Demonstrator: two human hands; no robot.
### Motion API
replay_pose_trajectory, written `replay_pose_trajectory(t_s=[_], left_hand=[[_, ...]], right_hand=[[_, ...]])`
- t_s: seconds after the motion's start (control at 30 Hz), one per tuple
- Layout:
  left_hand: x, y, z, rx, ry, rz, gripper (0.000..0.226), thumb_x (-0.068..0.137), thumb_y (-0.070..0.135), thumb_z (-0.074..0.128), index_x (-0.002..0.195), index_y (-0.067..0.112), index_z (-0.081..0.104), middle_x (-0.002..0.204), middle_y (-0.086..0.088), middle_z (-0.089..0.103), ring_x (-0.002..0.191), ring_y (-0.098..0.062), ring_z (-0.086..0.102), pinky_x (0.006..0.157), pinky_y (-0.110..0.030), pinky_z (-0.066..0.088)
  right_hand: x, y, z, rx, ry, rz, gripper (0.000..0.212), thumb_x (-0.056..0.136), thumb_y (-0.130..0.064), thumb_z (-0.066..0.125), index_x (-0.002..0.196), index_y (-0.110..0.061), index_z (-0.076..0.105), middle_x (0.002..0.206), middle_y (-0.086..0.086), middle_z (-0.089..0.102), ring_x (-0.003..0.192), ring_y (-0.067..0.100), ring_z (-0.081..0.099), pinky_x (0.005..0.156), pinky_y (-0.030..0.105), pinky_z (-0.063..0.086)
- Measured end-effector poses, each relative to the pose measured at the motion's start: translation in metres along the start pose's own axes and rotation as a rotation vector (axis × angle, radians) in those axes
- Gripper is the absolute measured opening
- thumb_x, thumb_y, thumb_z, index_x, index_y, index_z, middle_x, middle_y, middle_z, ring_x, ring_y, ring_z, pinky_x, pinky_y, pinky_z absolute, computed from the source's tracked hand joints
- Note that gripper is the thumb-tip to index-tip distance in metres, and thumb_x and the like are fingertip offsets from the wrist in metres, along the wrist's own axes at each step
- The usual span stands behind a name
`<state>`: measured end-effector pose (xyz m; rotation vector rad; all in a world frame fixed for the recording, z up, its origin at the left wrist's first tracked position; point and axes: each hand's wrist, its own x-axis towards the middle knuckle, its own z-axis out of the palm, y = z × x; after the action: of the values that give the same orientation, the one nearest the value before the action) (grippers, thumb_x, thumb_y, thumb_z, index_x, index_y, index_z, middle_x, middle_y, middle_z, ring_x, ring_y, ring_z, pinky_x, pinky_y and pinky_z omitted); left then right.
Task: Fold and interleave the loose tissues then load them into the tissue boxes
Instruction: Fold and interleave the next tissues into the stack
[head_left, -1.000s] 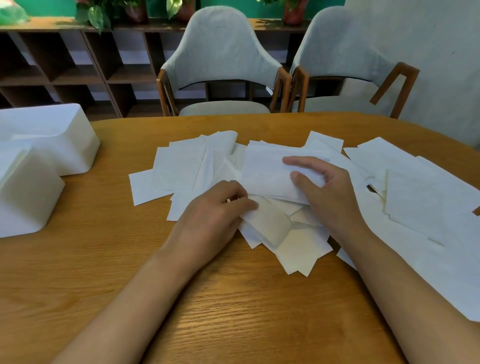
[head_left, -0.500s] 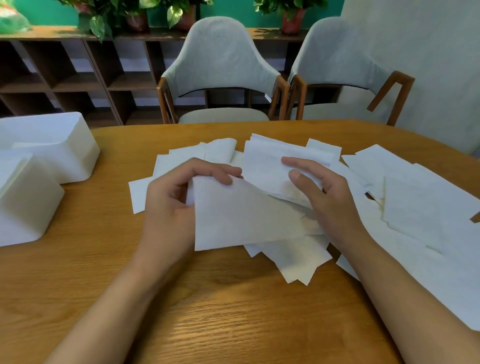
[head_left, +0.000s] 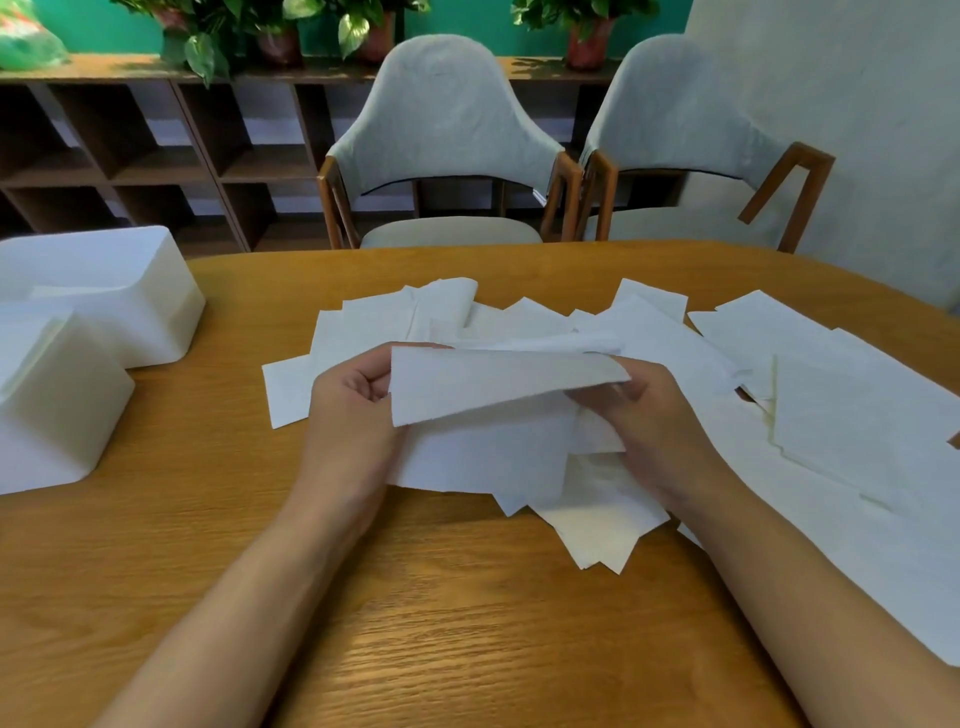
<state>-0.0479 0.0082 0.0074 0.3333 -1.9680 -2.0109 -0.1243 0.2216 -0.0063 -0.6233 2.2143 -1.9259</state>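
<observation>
Wooden tabletop, chairs beyond at 12. Held tissue is raised over the pile, part-folded, long axis 9-to-3. Left hand pinches its 9 o'clock end, right hand its 3 o'clock end; hands apart. Loose tissues lie beneath and twd 3. Tissue boxes at 9-10, nearer the left hand, so prob. best loaded from that side.

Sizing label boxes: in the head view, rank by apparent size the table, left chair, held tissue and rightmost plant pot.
1. table, by far the largest
2. left chair
3. held tissue, not far behind the chair; nearness to the camera enlarges it
4. rightmost plant pot, smallest and far off
</observation>
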Motion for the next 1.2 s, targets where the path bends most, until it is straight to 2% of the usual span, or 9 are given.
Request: replay_pose_trajectory(t_s=[0.13,0.23,0.4,0.63,0.77,0.9,1.0,1.07,1.2], left_hand=[[0.0,-0.003,0.002,0.032,0.01,-0.029,0.02,0.102,0.026,0.064,0.099,0.017,0.082,0.09,0.002,0.08,0.076,-0.004,0.072,0.062,-0.015,0.052],[-0.001,-0.001,0.005,0.01,0.015,-0.024,0.014,0.103,0.025,0.063,0.109,0.027,0.075,0.084,0.008,0.079,0.073,0.001,0.071,0.062,-0.014,0.053],[-0.002,-0.007,0.001,0.121,0.029,0.169,0.045,0.104,0.021,0.061,0.138,0.046,0.046,0.057,-0.002,0.054,0.059,-0.018,0.055,0.054,-0.03,0.045],[0.004,-0.009,-0.003,0.304,-0.096,0.295,0.031,0.088,0.025,0.081,0.118,0.031,0.076,0.111,0.019,0.073,0.104,-0.005,0.067,0.081,-0.026,0.058],[0.007,-0.016,-0.007,0.441,-0.059,0.406,0.015,0.09,0.028,0.079,0.104,0.032,0.08,0.107,0.016,0.072,0.106,-0.01,0.065,0.084,-0.031,0.054],[0.005,-0.009,-0.007,0.517,0.002,0.508,0.01,0.086,0.028,0.083,0.095,0.032,0.08,0.128,0.011,0.054,0.125,-0.007,0.05,0.097,-0.011,0.039],[0.003,-0.002,-0.008,0.466,-0.044,0.598,0.008,0.088,0.018,0.083,0.093,0.023,0.077,0.137,0.009,0.058,0.137,-0.013,0.049,0.109,-0.018,0.038],[0.0,0.001,-0.008,0.355,-0.118,0.578,0.008,0.09,0.011,0.08,0.093,0.017,0.076,0.119,0.008,0.072,0.123,-0.015,0.063,0.103,-0.03,0.049],[-0.003,0.003,-0.002,0.151,-0.152,0.376,0.005,0.091,0.009,0.077,0.092,0.014,0.075,0.093,0.008,0.075,0.089,-0.006,0.068,0.071,-0.019,0.052]], right_hand=[[0.001,0.001,0.004,-0.11,0.132,0.039,0.011,0.093,-0.028,0.068,0.092,-0.038,0.072,0.082,-0.03,0.07,0.084,-0.017,0.06,0.061,0.002,0.044],[0.001,-0.003,0.005,-0.03,0.137,0.166,0.019,0.094,-0.035,0.065,0.082,-0.025,0.076,0.078,-0.021,0.073,0.075,-0.007,0.065,0.066,0.016,0.045],[0.001,-0.003,0.006,0.013,0.156,0.267,0.023,0.093,-0.038,0.067,0.078,-0.021,0.075,0.073,-0.021,0.07,0.071,-0.007,0.064,0.067,0.024,0.046],[0.001,-0.005,0.004,-0.001,0.188,0.238,0.026,0.091,-0.042,0.068,0.083,-0.02,0.078,0.081,-0.015,0.073,0.078,-0.002,0.065,0.072,0.027,0.045],[0.0,-0.004,0.004,-0.035,0.2,0.206,0.028,0.09,-0.045,0.068,0.085,-0.019,0.078,0.087,-0.009,0.072,0.091,0.009,0.065,0.075,0.028,0.044],[-0.002,-0.008,0.005,-0.035,0.221,0.2,0.034,0.09,-0.053,0.062,0.09,-0.024,0.078,0.087,-0.017,0.072,0.085,-0.003,0.064,0.072,0.019,0.045],[0.0,-0.01,0.004,-0.069,0.247,0.162,0.035,0.094,-0.057,0.054,0.097,-0.03,0.076,0.09,-0.029,0.069,0.088,-0.013,0.059,0.074,0.02,0.042],[0.001,-0.007,0.002,-0.195,0.234,0.083,0.036,0.094,-0.061,0.05,0.107,-0.037,0.073,0.096,-0.043,0.062,0.096,-0.023,0.051,0.081,0.019,0.04],[0.002,-0.003,0.002,-0.205,0.111,-0.035,0.051,0.086,-0.071,0.04,0.12,-0.043,0.065,0.118,-0.038,0.061,0.116,-0.015,0.052,0.096,0.01,0.042]])
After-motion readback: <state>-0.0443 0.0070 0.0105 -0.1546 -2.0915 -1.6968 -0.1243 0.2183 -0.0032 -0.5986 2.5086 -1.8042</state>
